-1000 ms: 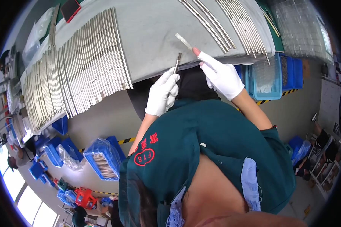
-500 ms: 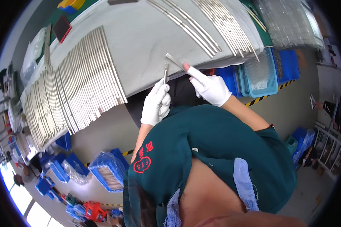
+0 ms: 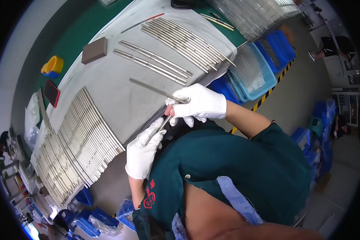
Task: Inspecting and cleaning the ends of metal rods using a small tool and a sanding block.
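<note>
Gloves on both: right hand [image 3: 200,105] pinches long metal rod [image 3: 154,90] over grey worktop [image 3: 108,92] edge; left hand [image 3: 143,154] grips short metal strip [image 3: 158,129] just below rod.

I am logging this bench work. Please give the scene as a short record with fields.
left hand: white glove, holds a short metal rod
right hand: white glove, holds a long thin rod
table: grey cloth
on table: rod rows, more rods, brown block, red phone
beside table: blue bins
</note>
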Available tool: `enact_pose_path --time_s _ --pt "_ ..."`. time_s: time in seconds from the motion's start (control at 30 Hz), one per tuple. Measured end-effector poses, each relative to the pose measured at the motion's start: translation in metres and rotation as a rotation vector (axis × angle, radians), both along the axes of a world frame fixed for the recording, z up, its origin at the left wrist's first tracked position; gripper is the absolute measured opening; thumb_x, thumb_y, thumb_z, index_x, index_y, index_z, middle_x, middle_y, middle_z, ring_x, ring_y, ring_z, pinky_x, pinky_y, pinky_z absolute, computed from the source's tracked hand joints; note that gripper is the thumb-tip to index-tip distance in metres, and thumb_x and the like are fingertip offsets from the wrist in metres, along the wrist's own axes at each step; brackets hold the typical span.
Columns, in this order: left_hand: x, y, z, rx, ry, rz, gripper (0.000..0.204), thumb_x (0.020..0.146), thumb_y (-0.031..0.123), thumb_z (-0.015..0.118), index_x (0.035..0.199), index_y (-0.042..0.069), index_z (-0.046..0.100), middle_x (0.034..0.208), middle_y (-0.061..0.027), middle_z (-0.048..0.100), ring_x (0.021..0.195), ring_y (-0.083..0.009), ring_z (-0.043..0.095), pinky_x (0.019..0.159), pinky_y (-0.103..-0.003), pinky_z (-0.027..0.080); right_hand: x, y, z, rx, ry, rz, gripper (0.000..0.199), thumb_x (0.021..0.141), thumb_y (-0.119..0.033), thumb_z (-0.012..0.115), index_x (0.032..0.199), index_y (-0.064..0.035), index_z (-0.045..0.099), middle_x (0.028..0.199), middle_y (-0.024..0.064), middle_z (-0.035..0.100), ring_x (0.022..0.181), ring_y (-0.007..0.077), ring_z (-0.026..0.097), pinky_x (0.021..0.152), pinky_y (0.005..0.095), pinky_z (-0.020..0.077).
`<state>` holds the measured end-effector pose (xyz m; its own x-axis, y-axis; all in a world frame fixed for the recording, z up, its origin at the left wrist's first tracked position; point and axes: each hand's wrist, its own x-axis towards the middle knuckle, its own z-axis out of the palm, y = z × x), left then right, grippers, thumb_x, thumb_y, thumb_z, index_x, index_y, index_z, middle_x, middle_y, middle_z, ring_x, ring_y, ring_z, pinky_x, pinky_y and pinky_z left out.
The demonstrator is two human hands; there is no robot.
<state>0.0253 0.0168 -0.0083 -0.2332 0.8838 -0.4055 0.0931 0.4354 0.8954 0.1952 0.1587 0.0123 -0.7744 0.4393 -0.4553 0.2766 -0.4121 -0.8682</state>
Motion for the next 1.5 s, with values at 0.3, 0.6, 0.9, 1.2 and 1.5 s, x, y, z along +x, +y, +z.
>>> enact_pose_path --time_s 0.3,0.6,0.9,1.2,1.5 --pt "-0.068 -0.023 -0.035 0.157 1.332 -0.169 0.077 0.068 0.033 0.076 0.131 0.003 0.044 0.135 -0.0164 0.044 0.122 -0.0359 0.042 0.102 -0.045 0.033 0.032 0.024 -0.011 0.388 0.149 -0.551 0.024 0.088 -0.019 0.059 0.099 0.0031 0.060 0.079 0.0085 0.066 0.054 0.0066 0.059 0.037 0.0169 0.0384" --pt "-0.068 -0.044 -0.063 0.132 1.433 -0.191 0.061 0.074 0.010 0.066 0.131 0.006 0.043 0.134 -0.0112 0.045 0.126 -0.0325 0.040 0.106 -0.048 0.026 0.023 0.033 -0.056 1.430 -0.400 -0.156 0.027 0.088 -0.032 0.051 0.102 -0.0108 0.061 0.075 0.0097 0.065 0.062 0.0269 0.063 0.058 0.0379 0.0521" --pt "-0.068 -0.054 -0.076 0.530 1.418 -0.200 0.041 0.079 -0.005 0.055 0.119 0.004 0.053 0.116 -0.0142 0.057 0.110 -0.0350 0.053 0.093 -0.047 0.039 0.015 0.026 -0.043 1.320 -0.393 -0.124 0.032 0.087 -0.035 0.050 0.111 -0.0148 0.058 0.073 0.0133 0.065 0.058 0.0314 0.062 0.056 0.0432 0.0506" --pt "-0.071 -0.057 -0.026 0.861 0.724 0.335 0.052 0.092 -0.006 0.041 0.141 -0.002 0.024 0.119 -0.0193 0.056 0.109 -0.0250 0.057 0.092 -0.028 0.048 -0.010 0.000 -0.065 1.415 -0.189 0.132 0.048 0.087 -0.022 0.049 0.134 -0.0218 0.042 0.065 0.0078 0.058 0.047 0.0260 0.055 0.041 0.0384 0.0438" --pt "-0.110 0.074 0.021 1.205 0.192 0.552 0.044 0.096 0.014 0.047 0.135 0.000 0.034 0.091 -0.0172 0.062 0.071 -0.0141 0.061 0.060 -0.023 0.052 -0.014 -0.007 -0.050 1.265 -0.485 0.389 0.035 0.091 -0.026 0.044 0.126 -0.0252 0.050 0.067 0.0084 0.061 0.054 0.0295 0.059 0.046 0.0423 0.0448"
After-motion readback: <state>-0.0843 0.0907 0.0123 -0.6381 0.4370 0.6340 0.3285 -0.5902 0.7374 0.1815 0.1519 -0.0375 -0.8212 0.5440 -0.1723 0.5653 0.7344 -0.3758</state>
